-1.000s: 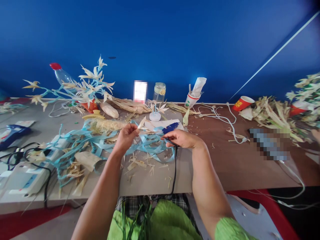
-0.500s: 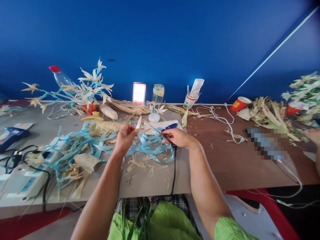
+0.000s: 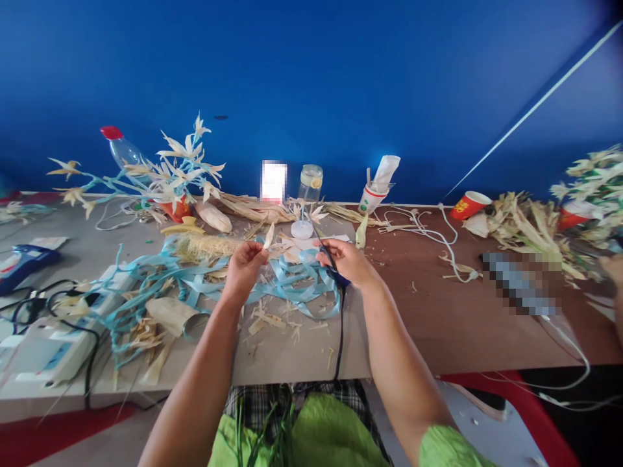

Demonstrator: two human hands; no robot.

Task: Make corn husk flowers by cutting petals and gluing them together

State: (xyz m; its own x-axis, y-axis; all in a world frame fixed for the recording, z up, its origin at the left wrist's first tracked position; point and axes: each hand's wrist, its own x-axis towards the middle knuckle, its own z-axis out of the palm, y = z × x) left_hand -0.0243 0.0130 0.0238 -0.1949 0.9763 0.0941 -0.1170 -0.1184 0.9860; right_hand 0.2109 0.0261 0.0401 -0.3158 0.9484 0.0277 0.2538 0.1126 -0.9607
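My left hand (image 3: pixel 244 267) pinches a small pale corn-husk petal (image 3: pixel 268 236) that points up from its fingertips. My right hand (image 3: pixel 344 261) is closed round a blue glue gun (image 3: pixel 339 277), whose black cord (image 3: pixel 340 331) hangs down over the table's front edge. Both hands hover over a tangle of light blue ribbon (image 3: pixel 287 279) and husk scraps on the grey table (image 3: pixel 292 353). Just behind them stands a small husk flower on a white base (image 3: pixel 302 227).
A husk-flower branch with blue stems (image 3: pixel 170 165) and a red-capped bottle (image 3: pixel 121 148) stand at the back left. A glass jar (image 3: pixel 311 181), paper cups (image 3: pixel 374 194) (image 3: pixel 470 202), white cables (image 3: pixel 438 240) and husk piles (image 3: pixel 525 224) lie behind and to the right. Power strips (image 3: pixel 53 344) sit at left.
My right hand has turned and drawn the glue gun back from lying flat towards the husk petal, so the gun's blue body is now under the hand. The left hand has barely moved.
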